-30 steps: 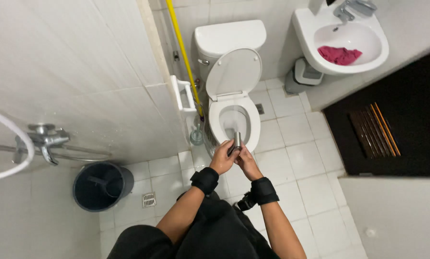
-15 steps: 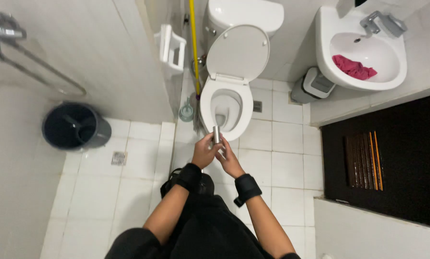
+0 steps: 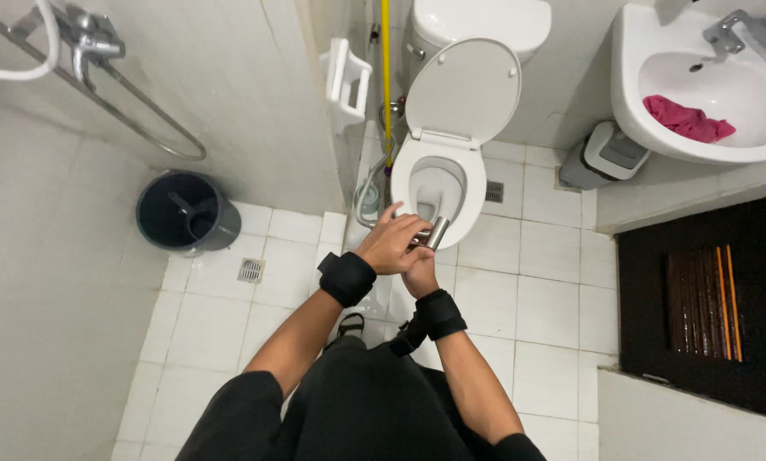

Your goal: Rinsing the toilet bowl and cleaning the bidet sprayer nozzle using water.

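Over the near rim of the open toilet bowl [image 3: 438,183], a metal handle [image 3: 435,232] is clamped by the left hand [image 3: 390,248] and right hand [image 3: 419,269] together; a loosened grip could drop it in.

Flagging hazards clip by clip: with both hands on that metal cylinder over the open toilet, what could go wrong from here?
1. The metal cylinder sits right above the open toilet bowl; if the left hand or right hand slips, it could drop in.
2. A hose lies coiled on the floor beside the toilet, a possible snag or trip.
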